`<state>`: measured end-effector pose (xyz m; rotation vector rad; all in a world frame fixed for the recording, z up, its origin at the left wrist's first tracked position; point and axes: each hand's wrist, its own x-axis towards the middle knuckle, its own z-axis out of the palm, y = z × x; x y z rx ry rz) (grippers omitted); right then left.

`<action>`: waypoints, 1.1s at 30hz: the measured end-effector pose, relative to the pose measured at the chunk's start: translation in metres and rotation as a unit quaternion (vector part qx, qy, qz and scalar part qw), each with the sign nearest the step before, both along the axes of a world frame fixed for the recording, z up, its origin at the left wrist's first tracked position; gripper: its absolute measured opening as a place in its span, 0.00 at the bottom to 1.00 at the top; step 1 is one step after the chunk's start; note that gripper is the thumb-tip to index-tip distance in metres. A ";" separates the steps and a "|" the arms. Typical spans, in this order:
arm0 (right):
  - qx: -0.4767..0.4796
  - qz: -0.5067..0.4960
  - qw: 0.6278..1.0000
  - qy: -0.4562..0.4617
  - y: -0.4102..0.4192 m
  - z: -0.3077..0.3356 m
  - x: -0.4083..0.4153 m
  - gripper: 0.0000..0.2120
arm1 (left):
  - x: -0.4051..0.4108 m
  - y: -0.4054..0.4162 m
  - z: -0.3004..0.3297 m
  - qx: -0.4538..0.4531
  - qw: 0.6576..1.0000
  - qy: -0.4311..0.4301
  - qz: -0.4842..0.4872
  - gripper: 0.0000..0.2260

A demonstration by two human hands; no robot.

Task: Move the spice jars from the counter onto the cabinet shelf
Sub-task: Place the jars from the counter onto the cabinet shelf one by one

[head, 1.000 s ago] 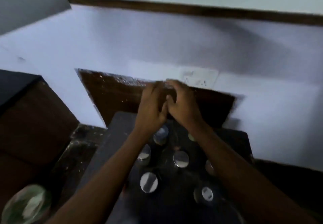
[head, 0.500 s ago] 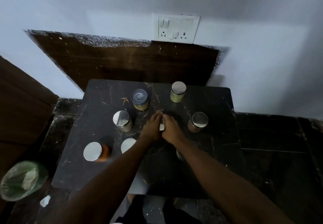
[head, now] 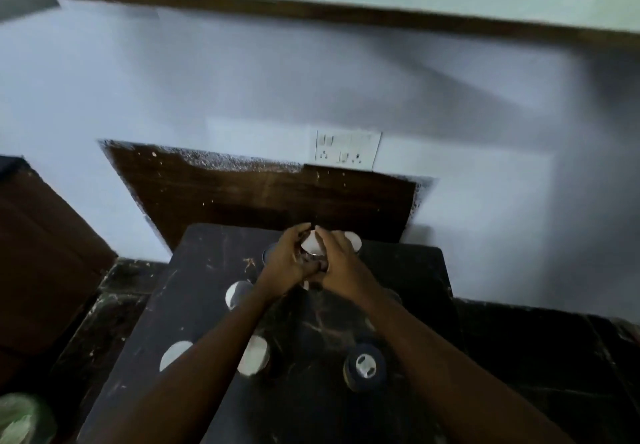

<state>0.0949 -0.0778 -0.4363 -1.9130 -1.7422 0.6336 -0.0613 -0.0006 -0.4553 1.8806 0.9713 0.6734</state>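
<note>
- A pale wall [head: 242,79] fills the upper view, with the cabinet shelf [head: 346,10] running across its top as a wood-edged ledge.
- Below it, the dark marbled worktop [head: 311,391] carries the remaining spice jars; you see silver lids at the left [head: 239,294], front left [head: 175,353] and centre [head: 254,358], and a dark-lidded jar [head: 364,367] at front right.
- A white switch plate [head: 347,150] sits on the wall above a brown panel [head: 263,197].
- Your left hand [head: 287,263] and right hand [head: 341,263] meet above the worktop's far end.
- Between them you hold one silver-lidded jar [head: 311,244], fingers of both hands curled round its sides.
</note>
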 end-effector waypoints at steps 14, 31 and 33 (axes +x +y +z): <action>0.294 0.065 0.953 0.021 0.083 0.340 -0.009 0.39 | -0.021 0.063 0.293 0.242 0.903 -0.352 0.051 0.20; 0.128 0.078 0.988 0.028 0.271 0.475 -0.023 0.31 | -0.033 0.231 0.422 0.189 0.974 0.063 0.112 0.29; 0.149 0.061 0.987 -0.024 0.285 0.482 -0.028 0.32 | -0.031 0.240 0.421 0.202 0.970 0.072 0.114 0.28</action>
